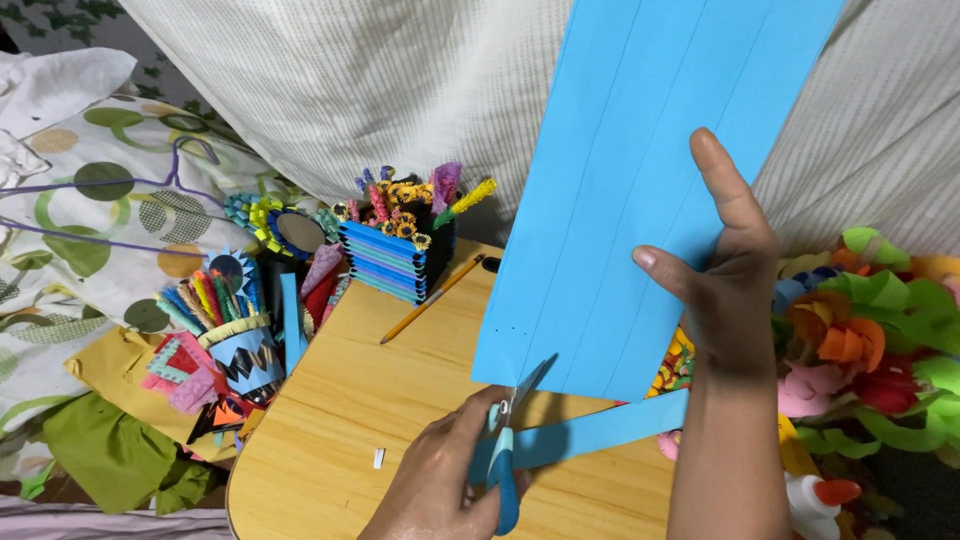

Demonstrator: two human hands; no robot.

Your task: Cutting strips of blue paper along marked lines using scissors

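Above wooden table [330,420]: blue paper sheet [640,150] held upright, pinched between right hand [725,270] thumb and fingers. Left hand [440,490] closed around blue-handled scissors [510,440], blades parted at sheet's lower edge. Pencil [430,300] nearby.

Bright, even indoor light; soft shadows, sharp focus.

Blue paper sheet [640,180]: matt, smooth, faint ruled lines. Scissors [508,450]: shiny metal blades, glossy blue plastic handles. Round table [340,420]: pale wood, smooth grain. Quilted bedding [380,80]: ribbed off-white cloth. Pencil [432,298]: yellow painted wood.
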